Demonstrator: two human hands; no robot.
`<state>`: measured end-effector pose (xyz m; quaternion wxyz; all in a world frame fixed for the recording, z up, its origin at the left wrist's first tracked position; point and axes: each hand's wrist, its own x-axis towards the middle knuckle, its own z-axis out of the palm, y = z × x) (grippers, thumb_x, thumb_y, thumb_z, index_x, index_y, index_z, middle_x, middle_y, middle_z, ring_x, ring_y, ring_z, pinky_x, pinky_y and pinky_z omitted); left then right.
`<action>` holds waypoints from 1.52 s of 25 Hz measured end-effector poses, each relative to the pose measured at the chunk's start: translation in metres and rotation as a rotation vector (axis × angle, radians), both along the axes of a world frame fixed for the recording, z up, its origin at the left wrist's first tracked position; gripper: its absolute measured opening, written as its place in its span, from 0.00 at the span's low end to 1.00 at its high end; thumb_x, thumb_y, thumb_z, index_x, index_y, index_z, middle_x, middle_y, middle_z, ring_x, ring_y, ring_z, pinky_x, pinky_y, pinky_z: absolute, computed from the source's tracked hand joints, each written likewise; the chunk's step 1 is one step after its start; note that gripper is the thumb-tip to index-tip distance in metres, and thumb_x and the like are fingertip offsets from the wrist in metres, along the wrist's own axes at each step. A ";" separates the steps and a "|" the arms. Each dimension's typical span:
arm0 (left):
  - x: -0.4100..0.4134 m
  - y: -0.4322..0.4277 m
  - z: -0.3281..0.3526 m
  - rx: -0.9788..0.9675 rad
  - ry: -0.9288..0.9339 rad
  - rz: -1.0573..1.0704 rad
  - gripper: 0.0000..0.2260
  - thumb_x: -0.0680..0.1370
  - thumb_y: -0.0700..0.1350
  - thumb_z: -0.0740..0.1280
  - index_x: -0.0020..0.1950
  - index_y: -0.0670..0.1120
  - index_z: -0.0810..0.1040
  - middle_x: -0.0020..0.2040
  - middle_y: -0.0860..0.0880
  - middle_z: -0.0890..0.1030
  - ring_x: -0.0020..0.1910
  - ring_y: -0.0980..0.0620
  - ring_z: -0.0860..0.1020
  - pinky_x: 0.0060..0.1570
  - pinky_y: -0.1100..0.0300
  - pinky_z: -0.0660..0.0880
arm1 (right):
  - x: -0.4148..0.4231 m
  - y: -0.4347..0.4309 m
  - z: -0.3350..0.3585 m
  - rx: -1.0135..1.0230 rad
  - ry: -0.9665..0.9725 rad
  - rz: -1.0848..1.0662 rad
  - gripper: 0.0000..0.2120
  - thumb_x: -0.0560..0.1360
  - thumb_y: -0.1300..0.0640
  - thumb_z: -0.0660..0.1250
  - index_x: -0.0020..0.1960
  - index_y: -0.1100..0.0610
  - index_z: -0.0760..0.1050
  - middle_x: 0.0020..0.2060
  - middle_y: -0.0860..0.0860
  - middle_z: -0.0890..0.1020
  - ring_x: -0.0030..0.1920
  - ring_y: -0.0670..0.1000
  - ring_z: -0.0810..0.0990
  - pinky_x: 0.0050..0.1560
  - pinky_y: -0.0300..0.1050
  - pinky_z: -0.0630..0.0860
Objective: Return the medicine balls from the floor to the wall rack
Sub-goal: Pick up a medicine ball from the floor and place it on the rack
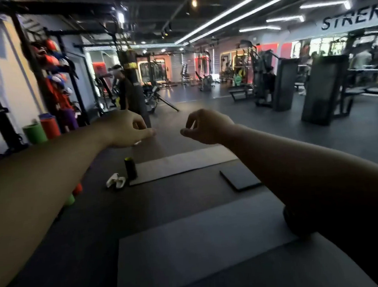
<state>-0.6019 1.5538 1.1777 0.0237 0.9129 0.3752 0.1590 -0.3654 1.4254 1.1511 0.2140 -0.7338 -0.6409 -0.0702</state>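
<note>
Both my bare arms reach forward over the dark gym floor. My left hand and my right hand hang side by side with loosely curled fingers and hold nothing. A dark round ball lies on the floor at the right, mostly hidden under my right forearm. The black wall rack stands at the left. Orange, blue and white balls are stacked on it, blurred. Small orange and green objects peek out below my left forearm; I cannot tell what they are.
Grey mats and a small dark pad lie on the floor. A black cylinder and a white item sit by the far mat. Upright foam rollers stand near the rack. A person stands by a punching bag. Machines fill the right.
</note>
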 end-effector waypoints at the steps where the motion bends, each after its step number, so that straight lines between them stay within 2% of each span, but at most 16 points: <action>1: 0.008 -0.012 -0.006 -0.013 0.027 -0.013 0.19 0.76 0.72 0.69 0.48 0.58 0.84 0.48 0.56 0.83 0.49 0.52 0.81 0.52 0.52 0.79 | 0.006 -0.020 -0.004 -0.009 0.021 -0.026 0.13 0.75 0.35 0.69 0.48 0.43 0.78 0.53 0.49 0.84 0.51 0.52 0.82 0.50 0.50 0.81; 5: 0.059 -0.058 -0.025 -0.078 0.060 -0.096 0.20 0.75 0.72 0.70 0.52 0.57 0.84 0.50 0.57 0.83 0.47 0.58 0.79 0.47 0.56 0.75 | 0.053 -0.095 -0.020 -0.080 0.033 -0.146 0.18 0.76 0.35 0.69 0.55 0.48 0.81 0.54 0.48 0.83 0.52 0.52 0.81 0.52 0.52 0.81; 7: 0.100 -0.082 -0.033 -0.099 0.054 -0.158 0.19 0.76 0.70 0.71 0.54 0.56 0.84 0.50 0.58 0.84 0.49 0.57 0.80 0.51 0.56 0.78 | 0.091 -0.129 -0.028 -0.098 0.062 -0.201 0.19 0.76 0.36 0.69 0.57 0.49 0.81 0.55 0.48 0.83 0.54 0.52 0.81 0.55 0.53 0.80; 9: 0.147 -0.104 -0.038 -0.110 0.075 -0.192 0.19 0.76 0.69 0.71 0.55 0.56 0.83 0.50 0.60 0.83 0.53 0.55 0.82 0.59 0.52 0.80 | 0.135 -0.157 -0.036 -0.104 0.092 -0.256 0.18 0.76 0.35 0.69 0.57 0.47 0.80 0.54 0.47 0.83 0.53 0.52 0.81 0.55 0.52 0.80; 11: 0.204 -0.122 -0.043 -0.105 0.097 -0.223 0.20 0.77 0.70 0.70 0.56 0.56 0.83 0.50 0.60 0.83 0.54 0.54 0.82 0.62 0.50 0.80 | 0.186 -0.182 -0.043 -0.100 0.117 -0.303 0.18 0.75 0.34 0.68 0.55 0.46 0.79 0.52 0.46 0.83 0.52 0.51 0.81 0.52 0.51 0.80; 14: 0.294 -0.141 -0.057 -0.107 0.110 -0.263 0.20 0.76 0.71 0.69 0.56 0.57 0.83 0.51 0.61 0.83 0.55 0.54 0.82 0.62 0.49 0.80 | 0.271 -0.220 -0.055 -0.104 0.129 -0.361 0.16 0.75 0.34 0.68 0.53 0.45 0.79 0.49 0.45 0.83 0.50 0.50 0.81 0.47 0.49 0.78; 19: 0.449 -0.164 -0.080 -0.108 0.173 -0.274 0.23 0.74 0.74 0.66 0.58 0.59 0.82 0.53 0.61 0.83 0.55 0.55 0.81 0.61 0.48 0.80 | 0.436 -0.286 -0.073 -0.136 0.172 -0.474 0.14 0.75 0.35 0.69 0.50 0.45 0.78 0.50 0.47 0.83 0.52 0.51 0.81 0.54 0.52 0.80; 22: 0.511 -0.170 -0.090 -0.139 0.217 -0.291 0.24 0.73 0.76 0.65 0.58 0.60 0.79 0.54 0.61 0.82 0.57 0.53 0.81 0.63 0.47 0.79 | 0.501 -0.302 -0.091 -0.163 0.250 -0.507 0.15 0.75 0.36 0.70 0.52 0.47 0.79 0.50 0.48 0.84 0.52 0.53 0.81 0.55 0.52 0.80; 27: 0.609 -0.147 -0.108 -0.176 0.206 -0.287 0.25 0.70 0.77 0.64 0.57 0.62 0.78 0.52 0.62 0.80 0.58 0.52 0.81 0.65 0.47 0.78 | 0.596 -0.283 -0.125 -0.201 0.282 -0.528 0.18 0.74 0.35 0.68 0.54 0.47 0.79 0.51 0.47 0.84 0.51 0.52 0.81 0.50 0.50 0.78; 30: 0.672 -0.119 -0.137 -0.208 0.231 -0.297 0.22 0.72 0.76 0.66 0.56 0.63 0.78 0.54 0.61 0.81 0.57 0.52 0.80 0.63 0.49 0.77 | 0.650 -0.258 -0.146 -0.243 0.265 -0.548 0.18 0.75 0.35 0.68 0.55 0.47 0.79 0.53 0.48 0.84 0.53 0.53 0.81 0.52 0.51 0.78; 35: 0.812 -0.049 -0.181 -0.241 0.245 -0.363 0.25 0.76 0.73 0.67 0.64 0.57 0.81 0.59 0.57 0.83 0.57 0.51 0.78 0.56 0.53 0.73 | 0.764 -0.192 -0.180 -0.332 0.237 -0.592 0.19 0.76 0.35 0.68 0.58 0.48 0.79 0.55 0.48 0.83 0.55 0.53 0.81 0.53 0.51 0.78; 38: 0.881 -0.014 -0.188 -0.245 0.291 -0.387 0.27 0.77 0.73 0.66 0.65 0.56 0.81 0.62 0.55 0.84 0.61 0.49 0.81 0.60 0.51 0.76 | 0.825 -0.157 -0.179 -0.368 0.247 -0.609 0.20 0.76 0.35 0.68 0.58 0.49 0.79 0.55 0.49 0.83 0.55 0.53 0.81 0.55 0.52 0.79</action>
